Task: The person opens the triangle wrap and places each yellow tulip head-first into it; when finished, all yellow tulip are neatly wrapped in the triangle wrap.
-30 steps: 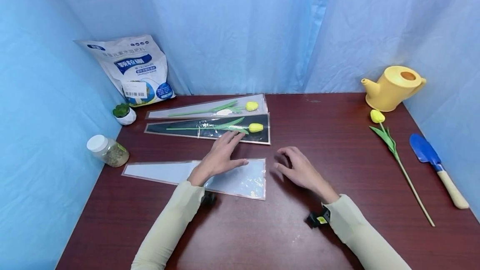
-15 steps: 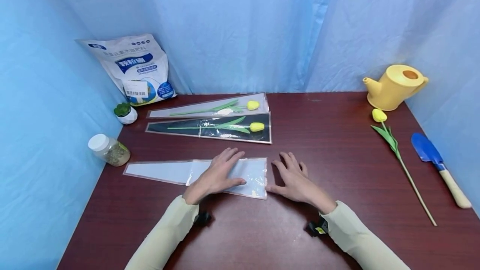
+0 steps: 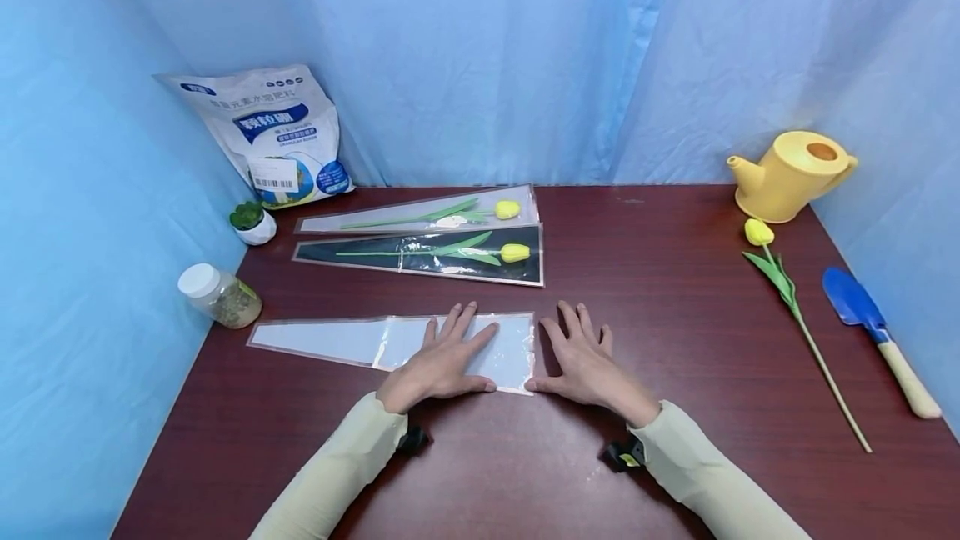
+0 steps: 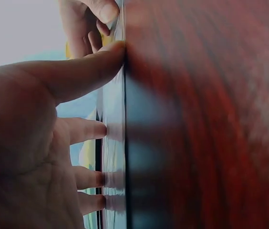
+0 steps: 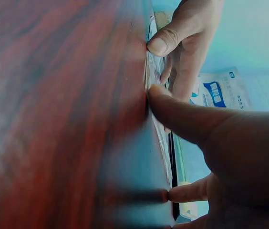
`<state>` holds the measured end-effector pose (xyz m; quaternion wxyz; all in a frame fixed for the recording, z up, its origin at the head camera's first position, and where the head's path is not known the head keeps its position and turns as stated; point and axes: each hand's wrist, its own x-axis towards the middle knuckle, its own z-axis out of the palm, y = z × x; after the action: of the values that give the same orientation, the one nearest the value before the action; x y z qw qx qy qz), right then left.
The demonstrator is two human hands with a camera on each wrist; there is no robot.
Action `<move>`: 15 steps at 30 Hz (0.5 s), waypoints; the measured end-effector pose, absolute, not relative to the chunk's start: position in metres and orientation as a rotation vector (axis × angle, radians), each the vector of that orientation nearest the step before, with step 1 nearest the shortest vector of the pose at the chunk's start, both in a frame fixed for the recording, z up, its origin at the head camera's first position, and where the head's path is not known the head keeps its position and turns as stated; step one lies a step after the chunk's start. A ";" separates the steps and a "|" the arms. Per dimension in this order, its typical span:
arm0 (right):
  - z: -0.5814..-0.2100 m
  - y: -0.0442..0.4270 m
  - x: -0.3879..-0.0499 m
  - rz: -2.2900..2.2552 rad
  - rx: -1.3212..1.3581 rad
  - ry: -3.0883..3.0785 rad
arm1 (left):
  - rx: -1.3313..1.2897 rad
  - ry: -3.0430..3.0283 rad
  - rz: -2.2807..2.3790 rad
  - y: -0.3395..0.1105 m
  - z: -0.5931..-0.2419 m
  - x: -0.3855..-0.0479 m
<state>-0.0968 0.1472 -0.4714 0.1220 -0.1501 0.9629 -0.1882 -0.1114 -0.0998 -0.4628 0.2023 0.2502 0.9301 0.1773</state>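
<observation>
L hand [image 3: 441, 363] is covering the wide end of the white sleeve [image 3: 322, 340] & R hand [image 3: 587, 363] is blocking its R edge, a slim gap showing betw. the 2. 1 strip of table [image 3: 337, 294] is running betw. that sleeve & the black tulip sleeve [image 3: 412, 258] behind; a wide lane is lying betw. R hand & the loose tulip [image 3: 782, 286].
</observation>
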 end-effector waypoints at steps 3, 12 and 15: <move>-0.472 0.146 -0.098 -0.517 -0.422 2.807 | 0.682 2.604 0.453 -0.098 -0.462 -0.111; -0.466 0.142 -0.109 -0.449 -0.363 2.811 | 0.650 2.597 0.414 -0.094 -0.463 -0.116; -0.465 0.140 -0.114 -0.440 -0.341 2.811 | 0.653 2.601 0.411 -0.092 -0.462 -0.118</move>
<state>-0.1135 0.1399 -0.4655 0.1376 -0.1178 0.9716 -0.1520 -0.1185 -0.0924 -0.4623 0.2124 0.2351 0.9368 0.1481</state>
